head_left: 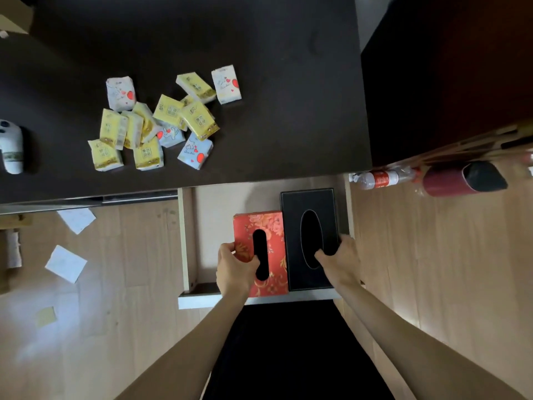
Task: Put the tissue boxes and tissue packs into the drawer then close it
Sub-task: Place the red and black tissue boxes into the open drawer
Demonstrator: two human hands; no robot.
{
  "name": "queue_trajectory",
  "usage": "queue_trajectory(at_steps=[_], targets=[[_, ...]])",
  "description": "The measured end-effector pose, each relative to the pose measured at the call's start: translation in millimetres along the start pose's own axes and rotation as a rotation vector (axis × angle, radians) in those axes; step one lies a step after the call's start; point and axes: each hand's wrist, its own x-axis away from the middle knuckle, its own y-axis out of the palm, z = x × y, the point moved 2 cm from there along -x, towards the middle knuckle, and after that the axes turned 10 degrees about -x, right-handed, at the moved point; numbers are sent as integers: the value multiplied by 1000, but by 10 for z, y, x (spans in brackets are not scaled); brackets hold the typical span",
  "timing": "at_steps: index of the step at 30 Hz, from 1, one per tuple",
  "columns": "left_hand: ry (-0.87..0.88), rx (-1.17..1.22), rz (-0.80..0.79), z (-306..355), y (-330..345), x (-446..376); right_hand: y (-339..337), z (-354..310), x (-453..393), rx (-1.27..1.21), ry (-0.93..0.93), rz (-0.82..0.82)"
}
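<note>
Red floral tissue box under my left hand fingers and black tissue box under my right hand fingers sat gripped inside the open drawer, while tissue packs beyond my fingertips waited on the tabletop.

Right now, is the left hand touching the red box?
Touching. The head view shows the left hand gripping the red box, fingers on its left edge and the thumb on its top, inside the open drawer.
</note>
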Motion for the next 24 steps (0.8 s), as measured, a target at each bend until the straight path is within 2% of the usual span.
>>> queue_trajectory(at_steps=[10, 12, 14, 17, 20, 24], targets=[[24, 55, -93, -197, 148, -436, 241, -8, -299, 301, -23, -156], [54, 83, -124, -238, 125, -463, 224, -121, -352, 334, -131, -118], [80, 87, -151, -277, 96, -493, 224, -320, -447, 372, -327, -60], [96, 59, -189, -308, 77, -566, 256, -616, -654, 611, -583, -104], [109, 2, -200, -282, 67, -608, 327, -713, -755, 873, -671, -226], [97, -29, -185, -252, 82, -598, 150, -641, -805, 973, -696, -195]])
